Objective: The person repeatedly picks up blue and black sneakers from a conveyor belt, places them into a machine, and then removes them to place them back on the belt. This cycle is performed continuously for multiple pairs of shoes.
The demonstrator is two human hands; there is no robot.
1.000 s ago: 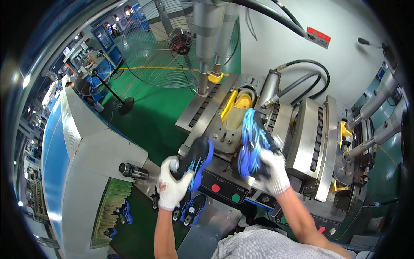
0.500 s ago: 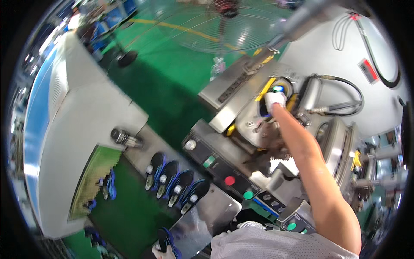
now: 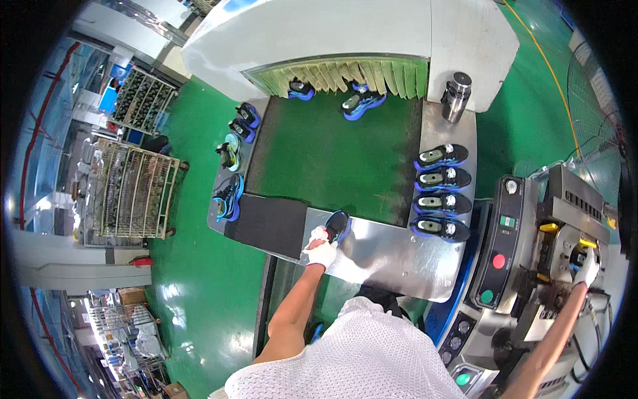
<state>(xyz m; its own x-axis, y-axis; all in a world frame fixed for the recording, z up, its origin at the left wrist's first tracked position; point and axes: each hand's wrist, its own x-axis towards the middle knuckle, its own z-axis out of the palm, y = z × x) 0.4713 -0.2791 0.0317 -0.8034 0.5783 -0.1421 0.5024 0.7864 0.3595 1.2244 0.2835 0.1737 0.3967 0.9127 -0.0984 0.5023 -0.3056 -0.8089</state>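
Setting-down step: gloved left hand (image 3: 321, 253) clamped on a black-and-blue shoe (image 3: 337, 226) at the steel table (image 3: 392, 256) edge. Right hand (image 3: 587, 267) rests on the press machine (image 3: 565, 233), grip indiscernible. Next, judged: releasing squarely beside the shoe row (image 3: 438, 193).

The green belt (image 3: 332, 159) is lying mostly bare through its middle, leaving a hand wide room there. Two blue shoes (image 3: 362, 103) are sitting at its far end under the green flap curtain (image 3: 339, 73). Four dark shoes (image 3: 438, 193) are crowding the right steel ledge, and more shoes (image 3: 231, 159) are lining the left edge. The steel plate (image 3: 399, 256) is lying open right of the left hand (image 3: 321, 253), which is resting by a dark shoe (image 3: 337, 226). The right hand (image 3: 587, 269) is sitting among tight press parts (image 3: 558, 233).
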